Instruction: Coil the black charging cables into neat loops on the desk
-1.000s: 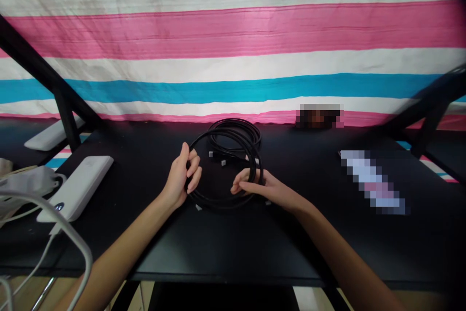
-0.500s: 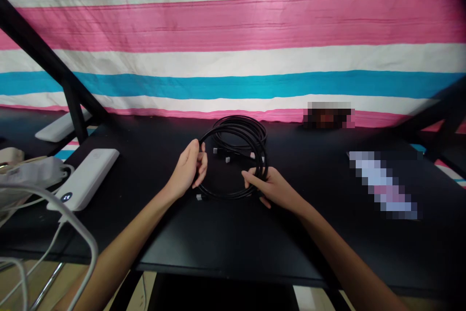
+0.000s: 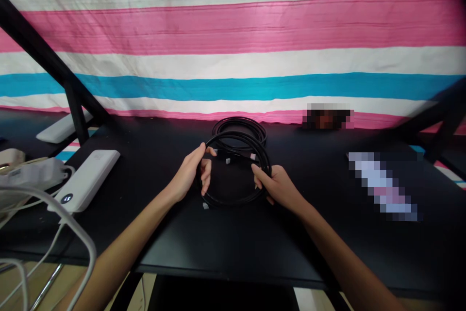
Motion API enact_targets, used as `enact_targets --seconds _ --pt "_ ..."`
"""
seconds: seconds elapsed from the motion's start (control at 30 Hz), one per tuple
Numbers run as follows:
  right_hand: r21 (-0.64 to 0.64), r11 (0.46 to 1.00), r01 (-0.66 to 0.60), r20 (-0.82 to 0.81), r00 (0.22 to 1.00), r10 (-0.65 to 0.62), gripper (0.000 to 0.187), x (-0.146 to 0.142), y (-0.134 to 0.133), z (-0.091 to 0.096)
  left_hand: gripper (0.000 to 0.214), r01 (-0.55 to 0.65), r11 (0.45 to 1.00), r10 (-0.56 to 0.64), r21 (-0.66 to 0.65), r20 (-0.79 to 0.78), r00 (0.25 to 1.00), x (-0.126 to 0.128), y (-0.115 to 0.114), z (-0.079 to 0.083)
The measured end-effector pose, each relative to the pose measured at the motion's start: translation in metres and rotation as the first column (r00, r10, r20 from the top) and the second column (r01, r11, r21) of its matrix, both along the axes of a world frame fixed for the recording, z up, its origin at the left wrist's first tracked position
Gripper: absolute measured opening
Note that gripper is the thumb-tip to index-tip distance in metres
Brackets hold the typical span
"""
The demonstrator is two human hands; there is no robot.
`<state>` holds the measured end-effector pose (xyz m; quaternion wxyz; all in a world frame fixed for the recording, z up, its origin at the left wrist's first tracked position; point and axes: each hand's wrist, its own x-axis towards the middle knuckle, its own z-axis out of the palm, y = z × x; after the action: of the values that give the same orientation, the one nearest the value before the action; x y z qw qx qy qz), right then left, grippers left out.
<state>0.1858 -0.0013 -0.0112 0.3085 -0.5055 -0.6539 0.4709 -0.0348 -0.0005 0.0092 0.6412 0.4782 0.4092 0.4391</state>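
Between my two hands is a coil of black cable (image 3: 233,203), gathered into a ring. My left hand (image 3: 194,170) curls round its left side, thumb on top and fingers inside the ring. On the right side, my right hand (image 3: 273,184) grips the strands between thumb and fingers. A grey connector end (image 3: 206,206) sticks out at the ring's lower left. Just behind lies a second coil of black cable (image 3: 239,122) on the table, partly overlapped by the held one. Small light plugs (image 3: 228,161) show inside the ring.
A white power bank (image 3: 89,175) with a lit display lies on the black table (image 3: 225,248) at left, near white cables and a power strip (image 3: 32,175). Another white slab (image 3: 61,128) sits farther back. A blurred-out flat object (image 3: 382,187) lies at right. Striped sheeting (image 3: 233,24) hangs behind.
The held coil has shifted slightly right and toward me, and its loops look more evenly gathered into a rounder ring. Both hands moved with it. The rear coil stayed put.
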Motion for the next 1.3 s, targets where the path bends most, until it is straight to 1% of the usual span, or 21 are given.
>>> enact_targets --seconds 0.07,0.13,0.2,0.3,0.37,0.47,0.57,0.67,0.77,0.83,0.9,0.93,1.03,1.1,1.17,1.2,1.23,1.27,1.3 --pt "-0.012 1.0 -0.017 0.055 0.998 0.017 0.051 0.003 0.002 0.003 0.035 -0.036 0.996 0.04 0.076 -0.043 0.998 0.002 -0.002 0.0" --pt "-0.029 0.999 -0.034 0.08 0.996 0.036 0.051 0.005 0.002 0.004 0.038 -0.088 0.98 0.114 0.181 -0.141 0.983 0.003 -0.004 0.0" --pt "-0.042 0.998 -0.041 0.081 0.996 0.044 0.051 0.005 0.002 0.005 0.043 -0.121 0.949 0.203 0.293 -0.267 0.942 0.002 -0.005 0.0" --pt "-0.028 0.999 -0.028 0.056 0.998 0.029 0.05 0.004 0.003 0.004 0.043 -0.119 0.899 0.306 0.421 -0.411 0.859 -0.002 -0.004 -0.002" --pt "-0.008 1.0 -0.008 0.025 1.0 0.008 0.045 0.004 0.003 0.003 0.042 -0.105 0.885 0.333 0.455 -0.458 0.824 -0.004 -0.002 -0.005" --pt "0.02 0.999 0.03 -0.007 1.0 -0.03 0.036 0.003 0.003 0.002 0.042 -0.105 0.898 0.325 0.428 -0.483 0.813 -0.007 0.001 -0.008" --pt "0.051 0.999 0.017 -0.017 1.0 -0.016 0.031 0.003 0.002 0.002 0.044 -0.114 0.928 0.273 0.356 -0.44 0.855 -0.006 0.0 -0.008" --pt "0.085 0.996 -0.03 -0.044 0.998 0.034 0.029 0.004 0.0 0.006 0.048 -0.1 0.951 0.201 0.293 -0.341 0.918 -0.005 -0.002 -0.004" --pt "0.16 0.987 -0.027 -0.062 0.997 0.037 0.026 0.007 -0.003 0.011 0.057 -0.101 0.959 0.143 0.264 -0.149 0.978 -0.004 -0.003 0.0" --pt "0.213 0.977 0.02 -0.089 0.996 -0.001 0.023 0.008 -0.003 0.015 0.071 -0.08 0.976 0.086 0.202 -0.022 0.996 -0.004 -0.001 0.0" --pt "0.255 0.963 0.083 -0.135 0.99 -0.049 0.022 0.009 -0.003 0.018 0.082 -0.023 0.994 0.021 0.11 0.016 1.0 -0.005 0.003 -0.003" --pt "0.269 0.956 0.113 -0.162 0.984 -0.071 0.022 0.008 -0.002 0.019 0.081 0.017 0.997 -0.016 0.074 -0.001 1.0 -0.005 0.005 -0.005" --pt "0.271 0.944 0.187 -0.245 0.962 -0.12 0.022 0.005 -0.001 0.021 0.068 0.158 0.987 -0.155 0.03 -0.084 0.984 -0.002 0.004 -0.012" --pt "0.241 0.946 0.217 -0.304 0.943 -0.139 0.023 0.003 0.001 0.021 0.064 0.291 0.957 -0.291 -0.017 -0.097 0.952 0.0 0.0 -0.014" --pt "0.199 0.95 0.242 -0.356 0.921 -0.16 0.026 0.002 0.005 0.021 0.061 0.412 0.907 -0.419 -0.086 -0.084 0.904 0.001 -0.005 -0.013" --pt "0.174 0.95 0.259 -0.376 0.909 -0.179 0.028 0.002 0.007 0.021 0.06 0.454 0.884 -0.463 -0.115 -0.065 0.884 0.0 -0.007 -0.012" --pt "0.147 0.949 0.28 -0.391 0.898 -0.204 0.031 0.002 0.009 0.021 0.059 0.476 0.87 -0.484 -0.131 -0.039 0.874 -0.001 -0.007 -0.01" --pt "0.114 0.948 0.298 -0.405 0.885 -0.229 0.033 0.002 0.012 0.022 0.058 0.474 0.87 -0.48 -0.131 -0.009 0.877 -0.001 -0.007 -0.009" --pt "0.077 0.948 0.309 -0.418 0.873 -0.251 0.035 0.002 0.015 0.022 0.057 0.451 0.885 -0.451 -0.119 0.024 0.892 -0.002 -0.006 -0.008"
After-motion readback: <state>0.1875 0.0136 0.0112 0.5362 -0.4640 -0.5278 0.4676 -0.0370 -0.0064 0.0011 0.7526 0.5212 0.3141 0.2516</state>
